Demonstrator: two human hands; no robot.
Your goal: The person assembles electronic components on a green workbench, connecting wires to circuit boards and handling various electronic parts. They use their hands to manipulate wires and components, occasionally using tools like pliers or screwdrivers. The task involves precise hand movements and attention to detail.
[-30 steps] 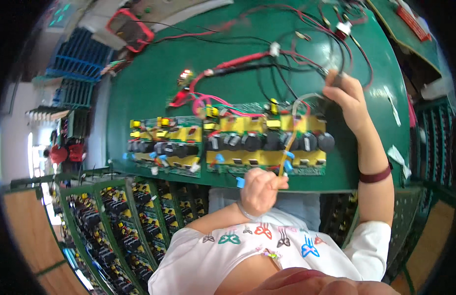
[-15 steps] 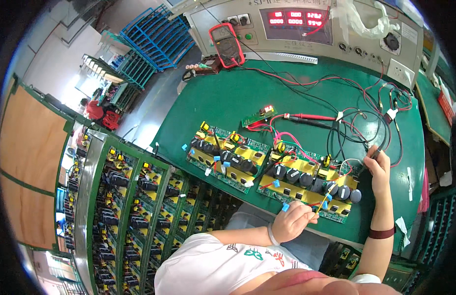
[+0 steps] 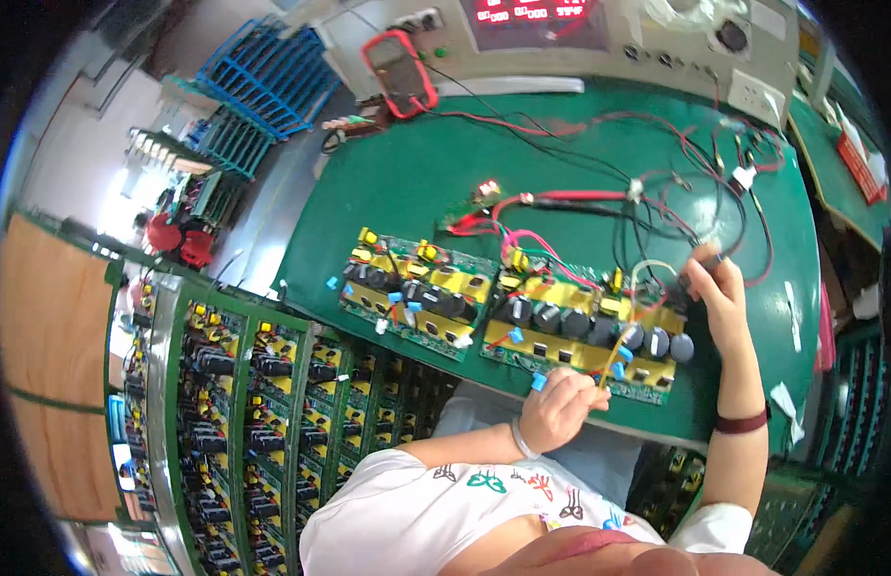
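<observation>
A long circuit board (image 3: 551, 348) lies along the front of the green bench, carrying yellow metal plates and a row of black capacitors. My left hand (image 3: 558, 408) is closed at its front edge, pinching a thin yellow wire (image 3: 615, 357) that slants up over the board. Beside the far right corner of this board, my right hand (image 3: 722, 300) is closed around a black piece resembling a cable connector; the fingers partly hide it. A pale wire (image 3: 649, 265) arches from the board near those fingers. To the left sits a second, similar board (image 3: 417, 324).
Behind the boards lie a small lit display board (image 3: 486, 192) and red and black test leads (image 3: 582, 196). A red-framed multimeter (image 3: 399, 75) leans near a grey instrument panel (image 3: 609, 60). Left of the bench stands a green rack (image 3: 236, 384) full of boards.
The whole view has shifted, so the bench appears further left and higher. My right hand has come slightly nearer the board's right end. The left hand keeps its pinch on the yellow wire.
</observation>
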